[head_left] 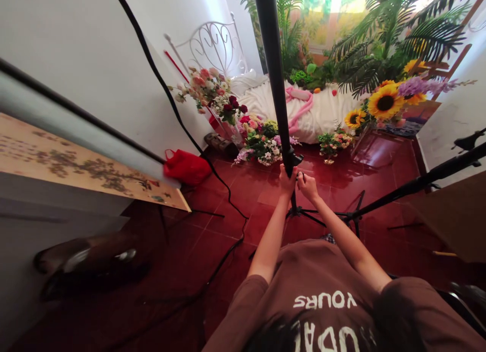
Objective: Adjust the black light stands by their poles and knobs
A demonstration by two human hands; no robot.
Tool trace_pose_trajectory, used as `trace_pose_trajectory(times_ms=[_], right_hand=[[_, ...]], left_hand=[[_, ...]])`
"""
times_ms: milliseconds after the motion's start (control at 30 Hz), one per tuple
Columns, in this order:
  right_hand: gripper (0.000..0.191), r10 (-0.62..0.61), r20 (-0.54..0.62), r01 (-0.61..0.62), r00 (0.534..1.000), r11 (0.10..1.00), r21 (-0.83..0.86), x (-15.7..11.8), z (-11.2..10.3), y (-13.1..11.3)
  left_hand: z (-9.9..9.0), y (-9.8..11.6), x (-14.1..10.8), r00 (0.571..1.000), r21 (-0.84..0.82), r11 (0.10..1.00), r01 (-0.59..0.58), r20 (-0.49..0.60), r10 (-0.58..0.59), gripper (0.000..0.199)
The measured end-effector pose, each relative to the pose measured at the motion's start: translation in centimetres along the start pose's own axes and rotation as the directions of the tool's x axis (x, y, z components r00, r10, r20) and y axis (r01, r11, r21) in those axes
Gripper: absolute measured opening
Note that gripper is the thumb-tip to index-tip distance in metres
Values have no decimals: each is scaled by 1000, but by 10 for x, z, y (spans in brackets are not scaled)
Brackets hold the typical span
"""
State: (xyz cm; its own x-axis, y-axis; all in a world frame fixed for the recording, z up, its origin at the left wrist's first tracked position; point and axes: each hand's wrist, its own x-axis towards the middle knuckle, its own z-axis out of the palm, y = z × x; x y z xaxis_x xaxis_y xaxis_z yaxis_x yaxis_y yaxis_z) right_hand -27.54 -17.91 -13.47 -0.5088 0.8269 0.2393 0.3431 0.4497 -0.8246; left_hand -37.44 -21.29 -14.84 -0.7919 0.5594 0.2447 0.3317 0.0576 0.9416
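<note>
Grip of the left hand point(287, 181) is wrapping closely round the black pole point(276, 73), and no gap is showing there. Just to its right, the right hand point(308, 186) is making a tight pinch, seemingly on a small dark part point(300, 176) at the pole's side, which is mostly hiding. From the grip, the pole's long axis is running upward, slanting a little leftward in view, and downward to the spread legs point(299, 210). One black clamp point(296, 159) is sitting just above both hands, and the left hand is lying nearer to this axis.
</note>
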Motion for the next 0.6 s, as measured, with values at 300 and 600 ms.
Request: trace_pose_trajectory(times_ms=[300,600], right_hand=[[70,85,350,-212,933,915,344,7,-13,0],[62,239,611,-540,755,755,372,-74,-23,52]], left_hand=[[2,7,-4,1000,-49,999,-10,1,10,60],[14,-41,-77,992,129,984,121,-53,-115,52]])
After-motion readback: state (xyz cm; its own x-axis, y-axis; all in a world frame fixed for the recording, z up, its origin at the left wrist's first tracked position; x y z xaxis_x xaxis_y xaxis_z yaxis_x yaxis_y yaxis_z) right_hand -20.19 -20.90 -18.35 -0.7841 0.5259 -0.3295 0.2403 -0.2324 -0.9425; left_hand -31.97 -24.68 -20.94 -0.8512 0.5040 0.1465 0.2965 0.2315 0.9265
